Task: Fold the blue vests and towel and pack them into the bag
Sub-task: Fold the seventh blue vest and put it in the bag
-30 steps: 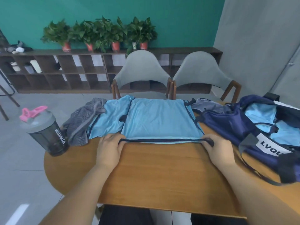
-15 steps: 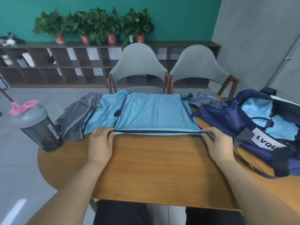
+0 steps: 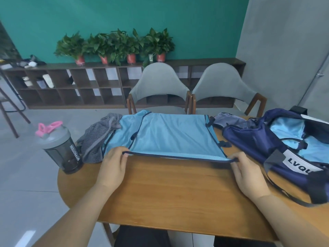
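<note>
A light-blue vest (image 3: 170, 136) lies flat on the wooden table (image 3: 178, 189), far of both hands. Its dark-trimmed near hem runs taut from hand to hand. The left hand (image 3: 112, 168) pinches the hem's left end between thumb and curled fingers. The right hand (image 3: 247, 173) pinches the right end the same way.

More light-blue cloth (image 3: 122, 132) shows from under the vest's left side. Touching it on the left is a crumpled grey striped towel (image 3: 97, 138).

At the right, just beside the vest, a navy bag (image 3: 263, 139) lies open. Its white label reads "LVQU", with the rest hidden behind a strap. Light-blue fabric shows inside, whether lining or a garment I cannot tell.

At the table's left edge stands a dark shaker (image 3: 60, 147) with a grey lid and pink loop. White vertical lettering on it seems to read "MYPROTEIN".

Two grey chairs (image 3: 158, 81) stand at the far side.
</note>
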Demonstrator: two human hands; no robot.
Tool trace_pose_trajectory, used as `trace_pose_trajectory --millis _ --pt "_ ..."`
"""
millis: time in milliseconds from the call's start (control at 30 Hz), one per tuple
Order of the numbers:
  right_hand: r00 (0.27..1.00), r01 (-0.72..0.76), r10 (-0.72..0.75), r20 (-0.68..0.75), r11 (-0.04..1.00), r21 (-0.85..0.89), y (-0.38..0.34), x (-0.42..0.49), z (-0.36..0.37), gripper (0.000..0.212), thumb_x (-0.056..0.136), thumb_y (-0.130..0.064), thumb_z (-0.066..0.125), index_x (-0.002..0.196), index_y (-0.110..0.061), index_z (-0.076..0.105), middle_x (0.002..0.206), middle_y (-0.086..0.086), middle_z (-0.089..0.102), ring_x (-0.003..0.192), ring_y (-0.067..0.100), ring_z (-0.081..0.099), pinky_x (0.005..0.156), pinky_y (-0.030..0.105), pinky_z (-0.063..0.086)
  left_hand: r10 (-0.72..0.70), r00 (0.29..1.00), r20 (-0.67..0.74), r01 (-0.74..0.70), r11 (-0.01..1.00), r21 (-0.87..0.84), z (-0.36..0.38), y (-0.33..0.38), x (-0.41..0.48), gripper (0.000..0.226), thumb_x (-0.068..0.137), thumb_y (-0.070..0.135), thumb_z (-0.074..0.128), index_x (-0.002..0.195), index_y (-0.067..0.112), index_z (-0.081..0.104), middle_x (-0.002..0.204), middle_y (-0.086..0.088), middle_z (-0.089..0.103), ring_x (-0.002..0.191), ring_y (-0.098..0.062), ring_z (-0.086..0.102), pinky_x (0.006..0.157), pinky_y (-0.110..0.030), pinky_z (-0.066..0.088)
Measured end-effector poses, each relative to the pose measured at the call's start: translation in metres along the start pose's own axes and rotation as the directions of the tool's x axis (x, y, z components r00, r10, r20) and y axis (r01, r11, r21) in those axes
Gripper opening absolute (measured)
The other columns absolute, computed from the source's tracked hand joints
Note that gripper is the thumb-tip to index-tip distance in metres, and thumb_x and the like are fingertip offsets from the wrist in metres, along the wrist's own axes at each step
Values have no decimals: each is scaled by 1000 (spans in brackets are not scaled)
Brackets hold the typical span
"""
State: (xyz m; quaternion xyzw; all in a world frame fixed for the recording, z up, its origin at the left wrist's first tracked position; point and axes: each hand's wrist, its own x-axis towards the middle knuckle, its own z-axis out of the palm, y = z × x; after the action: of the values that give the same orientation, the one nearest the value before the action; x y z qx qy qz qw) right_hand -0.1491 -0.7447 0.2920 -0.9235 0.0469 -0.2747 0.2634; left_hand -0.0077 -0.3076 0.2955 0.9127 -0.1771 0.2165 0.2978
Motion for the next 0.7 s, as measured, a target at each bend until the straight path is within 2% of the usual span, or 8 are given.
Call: trace_pose_trajectory --millis 133,200,267,367,467,567,633,700 --pt "979 -118 155 -131 959 257 -18 2 -2 25 102 -6 55 111 -29 49 104 0 69 96 12 63 84 29 45 -143 986 -91 116 959 -257 2 27 -5 16 107 17 53 119 17 63 130 7 66 109 -18 64 102 -39 48" --pt "954 -104 197 -226 925 367 -32 2 -5 25 103 -1 52 113 -24 50 102 -1 65 96 6 61 87 11 42 -242 963 -118 180 905 -385 2 39 -6 13 107 21 53 116 21 63 115 11 71 89 -11 62 90 -39 50" --pt "929 -54 190 -317 918 393 -41 0 -9 32 102 4 50 112 -26 50 100 0 61 91 12 57 84 4 39 -294 942 -160 198 875 -442 -2 48 -8 17 106 34 51 115 24 61 90 8 66 71 -11 56 75 -39 48" --pt "907 -4 156 -392 933 360 -50 -8 -16 45 102 3 50 109 -41 46 103 -1 60 90 17 57 82 9 41 -249 934 -256 117 890 -441 -10 64 -20 16 107 40 46 115 28 54 88 7 60 74 -12 56 71 -39 47" --pt "898 -23 164 -408 944 330 -50 -19 -20 47 103 -2 50 108 -49 45 101 -19 59 87 21 57 81 21 46 -233 921 -311 92 908 -409 -13 74 -34 7 110 27 47 113 33 51 86 8 60 76 -11 57 68 -35 44" --pt "875 -74 223 -429 939 337 -48 -28 -21 33 104 -18 49 109 -51 48 102 -4 62 86 28 61 80 41 47 -276 912 -304 126 892 -434 -13 76 -44 11 107 34 47 115 30 54 93 15 62 87 -7 60 75 -31 46" --pt "862 -70 239 -448 930 362 -54 -27 -28 25 106 -25 49 111 -49 50 100 -8 62 86 21 62 81 36 48 -290 905 -312 125 881 -456 -16 81 -44 12 108 36 52 113 27 58 96 18 64 92 -4 62 79 -26 46" --pt "874 -67 233 -427 927 369 -61 -16 -34 25 105 -20 53 112 -44 53 100 -22 61 89 3 62 82 16 45 -337 891 -304 150 851 -502 -20 88 -30 13 106 32 59 103 20 62 90 10 65 84 -4 61 76 -23 46"
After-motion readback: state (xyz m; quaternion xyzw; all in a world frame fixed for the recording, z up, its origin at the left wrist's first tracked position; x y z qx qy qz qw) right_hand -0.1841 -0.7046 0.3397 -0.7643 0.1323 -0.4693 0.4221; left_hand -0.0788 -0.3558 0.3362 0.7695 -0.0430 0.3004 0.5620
